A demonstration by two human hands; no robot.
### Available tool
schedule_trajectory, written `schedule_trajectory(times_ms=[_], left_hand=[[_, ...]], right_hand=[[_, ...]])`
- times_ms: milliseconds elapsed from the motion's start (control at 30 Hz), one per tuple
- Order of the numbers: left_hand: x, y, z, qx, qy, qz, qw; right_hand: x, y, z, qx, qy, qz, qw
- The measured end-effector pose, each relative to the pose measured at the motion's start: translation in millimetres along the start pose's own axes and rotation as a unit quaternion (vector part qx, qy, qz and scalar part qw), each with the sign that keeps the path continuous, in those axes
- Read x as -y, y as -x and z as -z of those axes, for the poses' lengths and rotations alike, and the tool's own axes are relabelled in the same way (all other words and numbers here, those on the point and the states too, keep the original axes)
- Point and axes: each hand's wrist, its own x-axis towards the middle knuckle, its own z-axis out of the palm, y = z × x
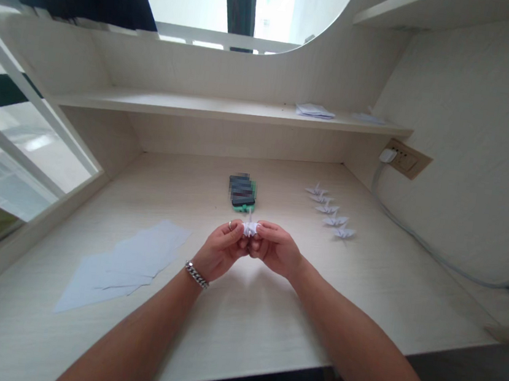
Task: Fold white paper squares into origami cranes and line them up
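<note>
Forearms (350, 318) reach over the desk (237, 330), left hand (222, 249) and right hand (280, 252) pinched nearly closed on opposite sides of 1 white origami crane (249, 229), left of 5 similar cranes (327, 209); light, even tension probably best spares its thin folds.

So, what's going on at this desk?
A person is holding a small white origami piece, seemingly a crane, between the fingertips of the left hand and right hand. Five finished-looking origami cranes sit in a line to the right on the desk. Loose white paper sheets lie to the left, and a phone beyond the hands.
</note>
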Motion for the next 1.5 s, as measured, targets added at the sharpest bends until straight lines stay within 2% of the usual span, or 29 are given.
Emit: schedule_trajectory(times_ms=[100, 300, 567, 800, 967, 1333, 1500], left_hand=[[-2, 0, 2.2, -0.011, 0.005, 0.003, 1.0], [-5, -1, 9.4, -0.025, 0.005, 0.007, 1.0], [-6, -1, 5.0, -0.016, -0.024, 0.008, 1.0], [-9, -2, 8.2, -0.035, -0.092, -0.012, 0.995], [-5, -5, 11.3, -0.043, -0.16, -0.015, 0.986], [-9, -7, 7.4, -0.12, -0.1, -0.014, 0.988], [-14, -8, 11.7, -0.144, -0.116, -0.044, 0.982]], right_hand=[[2, 0, 1, -0.01, -0.001, -0.009, 1.0], [8, 0, 2, -0.075, 0.01, -0.003, 0.997], [10, -1, 4, -0.111, 0.019, 0.019, 0.993], [13, -3, 11, -0.162, 0.129, 0.074, 0.976], [8, -2, 9, -0.134, 0.199, 0.071, 0.968], [12, -4, 9, -0.166, 0.099, 0.069, 0.979], [15, -3, 13, -0.193, 0.107, 0.069, 0.973]])
